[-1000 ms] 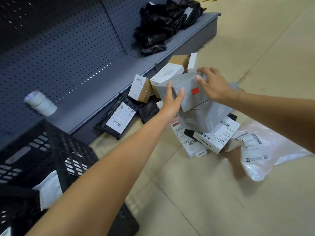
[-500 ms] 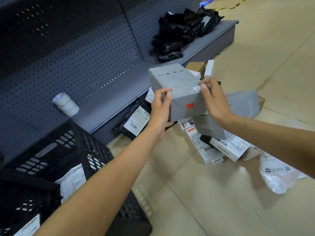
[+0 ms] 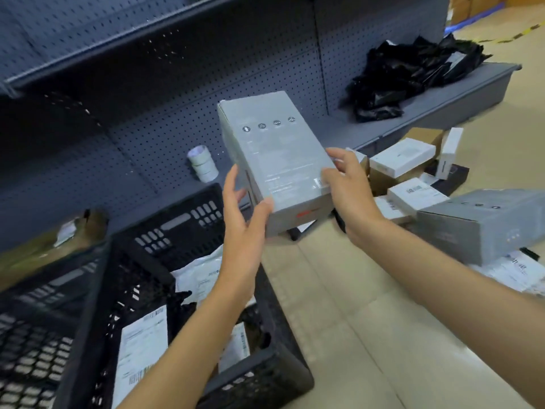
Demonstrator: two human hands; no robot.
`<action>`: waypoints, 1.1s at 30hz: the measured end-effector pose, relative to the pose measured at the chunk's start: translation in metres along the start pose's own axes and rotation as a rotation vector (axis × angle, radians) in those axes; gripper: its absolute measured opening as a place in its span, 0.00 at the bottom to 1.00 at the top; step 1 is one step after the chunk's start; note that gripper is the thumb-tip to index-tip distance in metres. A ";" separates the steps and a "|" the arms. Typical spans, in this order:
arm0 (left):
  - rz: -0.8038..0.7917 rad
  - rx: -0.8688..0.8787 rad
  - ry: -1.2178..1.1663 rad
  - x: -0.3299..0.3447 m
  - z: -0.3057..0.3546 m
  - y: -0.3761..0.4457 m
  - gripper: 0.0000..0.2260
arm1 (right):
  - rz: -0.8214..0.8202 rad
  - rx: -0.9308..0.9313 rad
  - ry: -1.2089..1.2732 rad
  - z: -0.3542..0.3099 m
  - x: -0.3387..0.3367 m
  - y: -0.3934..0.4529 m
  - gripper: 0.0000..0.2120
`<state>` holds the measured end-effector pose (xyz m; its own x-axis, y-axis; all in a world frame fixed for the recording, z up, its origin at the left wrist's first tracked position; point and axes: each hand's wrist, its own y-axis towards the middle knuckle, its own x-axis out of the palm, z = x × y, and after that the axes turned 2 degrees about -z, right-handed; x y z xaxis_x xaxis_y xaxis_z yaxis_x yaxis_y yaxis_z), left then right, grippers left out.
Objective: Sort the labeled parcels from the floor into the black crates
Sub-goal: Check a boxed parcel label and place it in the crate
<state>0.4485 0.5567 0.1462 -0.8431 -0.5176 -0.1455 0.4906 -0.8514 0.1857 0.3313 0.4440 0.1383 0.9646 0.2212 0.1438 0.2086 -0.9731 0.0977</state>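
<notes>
I held the grey box [image 3: 274, 160] between both hands, my left hand [image 3: 244, 228] cupping its near corner, my right hand [image 3: 351, 190] pinching its far edge, above the black crate [image 3: 182, 231]. It seemed stiff, smooth, light; sides grip best.

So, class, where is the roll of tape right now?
Head view, left of centre: the roll of tape sits on the grey shelf against the pegboard, behind the black crate.

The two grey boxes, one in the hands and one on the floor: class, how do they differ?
The held grey box is up in the air, gripped by the left hand and right hand; the floor grey box lies untouched on other parcels. The held box stands tilted on end above the black crate; the floor box lies flat. Both are grey cardboard with a row of small round icons.
</notes>
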 end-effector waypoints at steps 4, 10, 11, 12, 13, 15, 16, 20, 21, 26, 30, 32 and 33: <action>0.134 0.011 0.066 -0.049 0.002 -0.021 0.33 | -0.132 -0.053 -0.144 0.012 0.036 -0.032 0.23; 0.130 0.137 0.185 -0.086 0.000 -0.035 0.44 | -0.379 0.018 -0.105 0.007 0.063 -0.063 0.35; 0.102 0.154 0.168 -0.090 0.000 -0.036 0.47 | -0.401 0.032 -0.041 0.006 0.065 -0.066 0.35; 0.067 0.164 0.145 -0.092 0.001 -0.036 0.50 | -0.414 0.048 0.024 0.006 0.066 -0.068 0.34; 0.026 0.168 0.120 -0.094 0.001 -0.037 0.51 | -0.421 0.065 0.085 0.006 0.067 -0.070 0.33; -0.026 0.154 0.056 -0.097 0.002 -0.039 0.50 | -0.417 0.089 0.169 0.011 0.068 -0.069 0.38; -0.026 0.133 0.020 -0.097 0.003 -0.040 0.46 | -0.427 0.096 0.182 0.014 0.069 -0.068 0.39; 0.008 0.036 -0.123 -0.101 0.003 -0.039 0.19 | -0.524 0.118 0.175 0.021 0.075 -0.072 0.37; -0.002 0.019 -0.138 -0.102 0.002 -0.038 0.17 | -0.528 0.119 0.176 0.021 0.077 -0.073 0.37; -0.075 0.017 -0.075 -0.105 -0.005 -0.039 0.19 | -0.517 0.188 0.285 0.015 0.081 -0.078 0.25; -0.097 -0.104 -0.138 -0.118 -0.014 -0.034 0.42 | -0.529 0.252 0.326 0.020 0.079 -0.076 0.22; -0.111 -0.165 -0.150 -0.122 -0.016 -0.032 0.42 | -0.531 0.223 0.304 0.022 0.079 -0.075 0.19; -0.106 -0.170 -0.134 -0.122 -0.016 -0.033 0.40 | -0.515 0.183 0.271 0.023 0.080 -0.074 0.17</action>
<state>0.5393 0.6464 0.1424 -0.9078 -0.4187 -0.0228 0.4187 -0.9081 0.0080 0.3965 0.5318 0.1194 0.6621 0.6513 0.3708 0.6847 -0.7268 0.0540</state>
